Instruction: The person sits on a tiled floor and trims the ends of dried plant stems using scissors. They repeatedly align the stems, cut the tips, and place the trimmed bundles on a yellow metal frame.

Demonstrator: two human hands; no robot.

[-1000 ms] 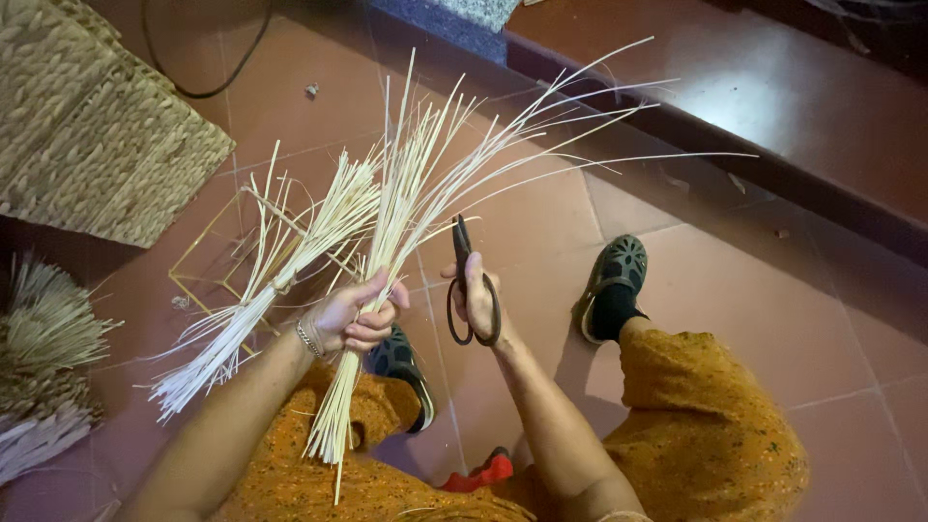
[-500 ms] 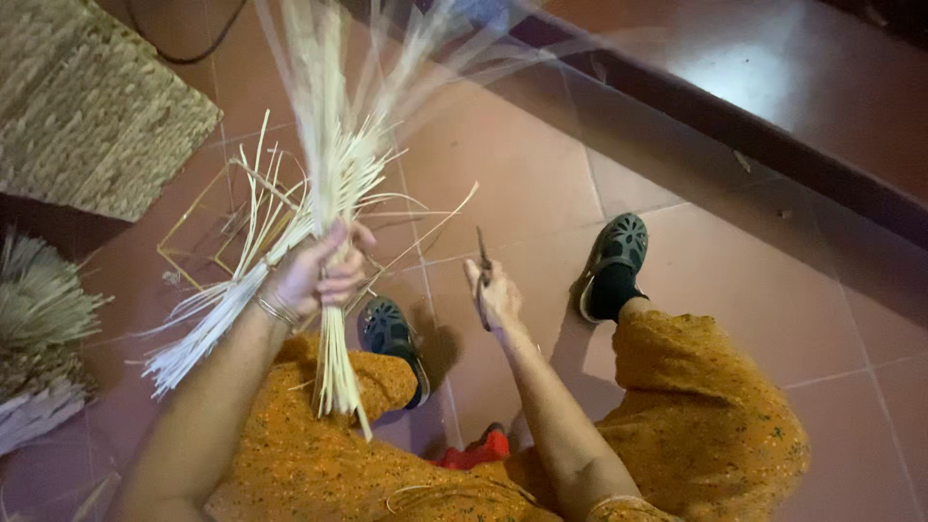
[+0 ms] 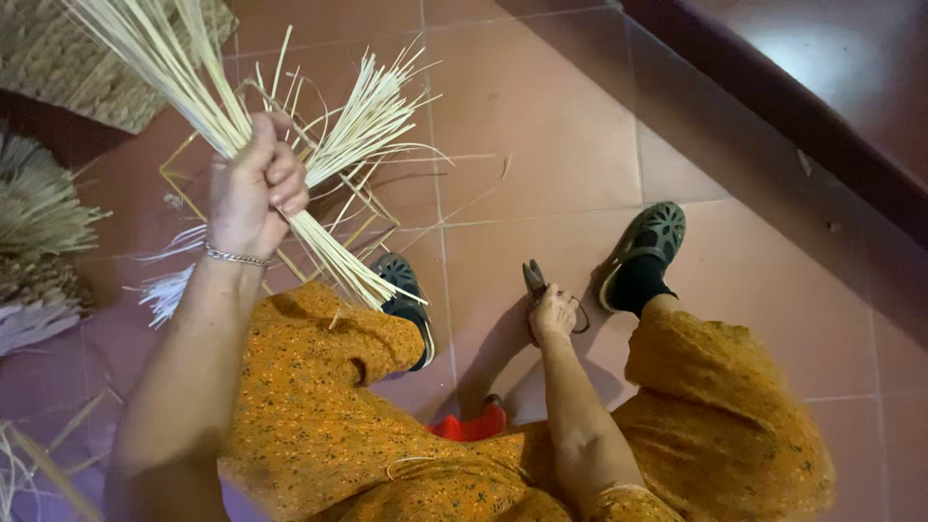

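At the far left edge, heaps of dry pale straw (image 3: 34,242) lie on the terracotta tiled floor (image 3: 541,126), and a flat woven straw mat (image 3: 87,72) rests above them in the corner. My left hand (image 3: 253,188) is raised just to the right of these, closed tight in a fist around a thick bundle of long pale yellow reed strips (image 3: 319,155). The strips cross through my fist: one end shoots up past the top left of the view, a shorter fan spreads up and to the right of my knuckles, and the lower ends slant down to the right, stopping just above my knee. A thin silver chain bracelet (image 3: 237,256) circles that wrist. Behind the bundle, a thin frame of pale sticks (image 3: 358,208) lies flat on the tiles. My orange patterned trousers (image 3: 319,387) fill the lower middle, with one dark green perforated clog (image 3: 406,290) beside the strip ends. Further right, my right hand (image 3: 553,314) hangs low near the floor, fingers curled shut around small dark metal scissors (image 3: 537,280), blades pointing up, well apart from the bundle. My other clog (image 3: 650,242) stands just to its right.
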